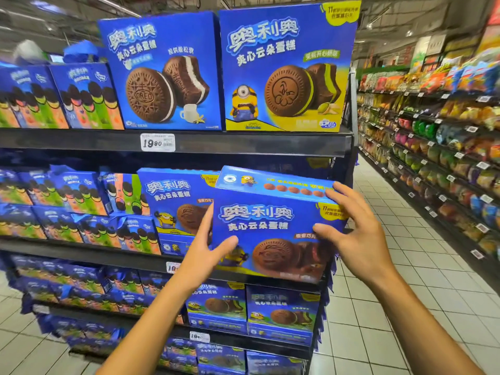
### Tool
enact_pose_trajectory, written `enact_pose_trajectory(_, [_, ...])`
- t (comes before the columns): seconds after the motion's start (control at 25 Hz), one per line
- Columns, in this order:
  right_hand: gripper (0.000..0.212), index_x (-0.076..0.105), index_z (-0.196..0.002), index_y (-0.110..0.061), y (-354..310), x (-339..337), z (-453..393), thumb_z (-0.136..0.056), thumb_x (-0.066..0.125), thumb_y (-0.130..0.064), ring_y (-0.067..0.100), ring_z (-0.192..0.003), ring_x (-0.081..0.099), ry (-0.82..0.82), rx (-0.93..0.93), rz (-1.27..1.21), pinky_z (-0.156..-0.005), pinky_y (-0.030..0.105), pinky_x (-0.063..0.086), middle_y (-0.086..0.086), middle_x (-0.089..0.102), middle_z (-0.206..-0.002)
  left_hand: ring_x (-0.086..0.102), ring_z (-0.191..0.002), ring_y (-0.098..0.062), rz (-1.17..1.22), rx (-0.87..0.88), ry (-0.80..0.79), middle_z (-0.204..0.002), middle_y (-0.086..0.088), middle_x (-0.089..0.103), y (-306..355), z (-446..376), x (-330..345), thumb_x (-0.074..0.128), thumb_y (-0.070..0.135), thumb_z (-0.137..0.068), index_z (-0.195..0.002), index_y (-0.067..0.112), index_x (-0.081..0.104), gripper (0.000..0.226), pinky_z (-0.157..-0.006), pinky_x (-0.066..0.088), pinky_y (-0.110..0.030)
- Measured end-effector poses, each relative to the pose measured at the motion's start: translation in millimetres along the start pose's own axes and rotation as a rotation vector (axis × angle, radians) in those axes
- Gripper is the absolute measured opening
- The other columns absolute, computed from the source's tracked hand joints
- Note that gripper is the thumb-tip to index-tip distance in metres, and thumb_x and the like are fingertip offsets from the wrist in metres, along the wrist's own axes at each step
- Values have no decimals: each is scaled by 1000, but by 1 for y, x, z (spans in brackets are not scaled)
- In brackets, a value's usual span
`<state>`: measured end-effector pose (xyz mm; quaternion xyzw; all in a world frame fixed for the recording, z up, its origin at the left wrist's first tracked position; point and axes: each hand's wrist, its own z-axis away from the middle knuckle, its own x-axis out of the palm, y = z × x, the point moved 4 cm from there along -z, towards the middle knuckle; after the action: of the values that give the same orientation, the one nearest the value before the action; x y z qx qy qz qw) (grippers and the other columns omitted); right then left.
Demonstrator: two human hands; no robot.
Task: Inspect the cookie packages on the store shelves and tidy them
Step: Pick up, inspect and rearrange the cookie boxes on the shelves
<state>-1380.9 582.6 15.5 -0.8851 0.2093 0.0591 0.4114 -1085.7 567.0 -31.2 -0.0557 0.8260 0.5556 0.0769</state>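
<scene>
**Box out of the row, both hands on it: seat it square**

Person holds a blue Oreo cake box (pixel 273 228) in front of the middle shelf (pixel 81 251), at the right end of the rack. Top flap faces up and forward, so the box tilts back slightly; lower edge sits at about the shelf lip.

Left hand (pixel 208 255) grasps the box's left edge, thumb across the front face, fingers hidden behind. Right hand (pixel 351 239) grasps the right side: fingertips on the top corner, thumb on the front. Neither hand is clenched or free.

Its neighbour, another Minion-print box (pixel 176 201), stands upright just left and behind, partly covered by the held one.

My read on doing this well:
- level the box first, front face parallel to the shelf edge
- slide it straight back beside the neighbour, not at an angle, or the corner may catch it
- keep both side grips until the base is fully on the shelf; right end is open, so it could tip off toward the aisle
- finish flush with the neighbour's front, above the price tag (pixel 173 267).
</scene>
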Motion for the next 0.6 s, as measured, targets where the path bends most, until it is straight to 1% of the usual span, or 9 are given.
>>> enact_pose_trajectory(0.04, [61,62,-123,-26,-1,2,6,-75,82,5,-23,-122,44,-28,33,-36,-97,7,43,-8,50,-144,45,-129,12,26,-23,-38,-141,35,48,-10,10,-3,71,40,-86,-144,52,28,73,-90,42,-3])
enact_pose_trajectory(0.16, [56,63,-119,-24,0,22,27,-77,79,8,-5,-126,50,-77,174,-96,-111,38,44,-2,52,-143,43,-129,14,77,-74,-45,-141,34,47,-36,35,-12,58,42,-89,-139,56,32,59,-89,41,-1])
enact_pose_trajectory(0.24, [57,61,-119,-25,2,40,42,-77,78,9,11,-133,50,-76,230,-109,-115,45,39,-1,51,-144,43,-128,15,79,-114,13,-144,29,46,-47,46,-22,57,44,-86,-136,56,37,55,-89,40,0])
enact_pose_trajectory(0.28, [58,61,-120,-27,2,50,48,-78,78,9,16,-134,51,-69,248,-118,-116,44,39,0,52,-144,45,-127,14,89,-122,45,-144,24,48,-51,50,-29,58,44,-84,-134,54,41,54,-88,42,-1])
enact_pose_trajectory(0.36, [62,60,-126,-27,3,64,58,-78,80,6,21,-129,58,-27,305,-185,-109,41,46,3,58,-141,55,-121,6,156,-138,86,-139,18,57,-56,54,-42,62,40,-81,-133,45,49,54,-84,48,-8])
enact_pose_trajectory(0.4, [64,58,-131,-26,2,71,63,-78,80,3,18,-124,62,-3,332,-212,-104,37,50,0,62,-138,60,-118,1,221,-160,98,-133,17,62,-59,55,-49,64,38,-80,-131,42,52,53,-82,52,-12])
enact_pose_trajectory(0.52, [60,54,-132,-29,-2,91,82,-84,76,1,-5,-107,65,77,361,-265,-86,15,54,-19,68,-125,69,-106,-13,421,-242,151,-121,7,71,-67,61,-68,70,34,-75,-130,34,59,56,-77,58,-25])
enact_pose_trajectory(0.56, [56,53,-132,-27,-1,97,90,-87,72,1,-7,-106,65,114,404,-324,-86,15,54,-17,68,-127,70,-105,-17,467,-271,167,-122,2,71,-71,64,-72,70,33,-75,-133,28,59,59,-78,60,-30])
enact_pose_trajectory(0.6, [49,52,-133,-25,1,104,100,-92,67,-4,-4,-109,65,142,467,-375,-93,21,54,-9,66,-133,70,-106,-21,511,-297,177,-123,-2,71,-73,67,-77,69,31,-77,-133,24,60,58,-80,60,-34])
